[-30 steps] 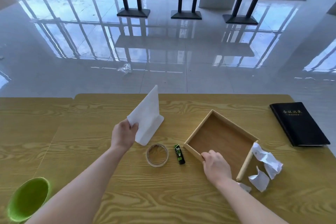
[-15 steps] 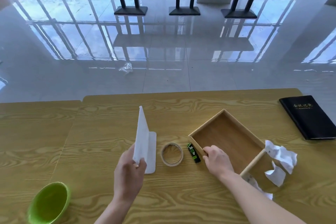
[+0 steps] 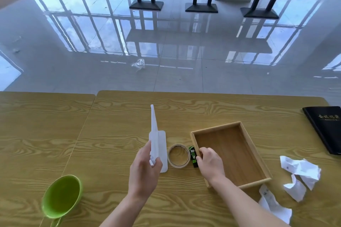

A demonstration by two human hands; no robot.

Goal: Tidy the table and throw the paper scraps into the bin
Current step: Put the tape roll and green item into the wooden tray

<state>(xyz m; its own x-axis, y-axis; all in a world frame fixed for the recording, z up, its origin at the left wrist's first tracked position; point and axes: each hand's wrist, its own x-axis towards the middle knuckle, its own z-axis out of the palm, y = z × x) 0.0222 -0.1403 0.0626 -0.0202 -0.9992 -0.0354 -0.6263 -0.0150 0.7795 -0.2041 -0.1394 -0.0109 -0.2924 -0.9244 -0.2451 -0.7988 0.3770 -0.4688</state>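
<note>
My left hand (image 3: 145, 167) pinches a white sheet of paper (image 3: 154, 131), held on edge above a flat white pad (image 3: 163, 145) on the wooden table (image 3: 110, 125). My right hand (image 3: 210, 164) grips the near left wall of an empty wooden tray (image 3: 258, 162). Crumpled white paper scraps (image 3: 302, 171) lie right of the tray, another scrap (image 3: 273, 204) lies by my right forearm. A green bin (image 3: 60, 196) sits at the table's near left edge.
A roll of tape (image 3: 178, 155) and a small black-and-green object (image 3: 192, 155) lie between the pad and the tray. A black notebook (image 3: 326, 129) rests at the far right. A plastic wrapper (image 3: 138, 64) lies on the glossy floor beyond the table.
My left hand has drawn the white sheet nearer and turned it edge-on. My right hand has swung the tray round so that it lies squarer to me, and still holds its wall.
</note>
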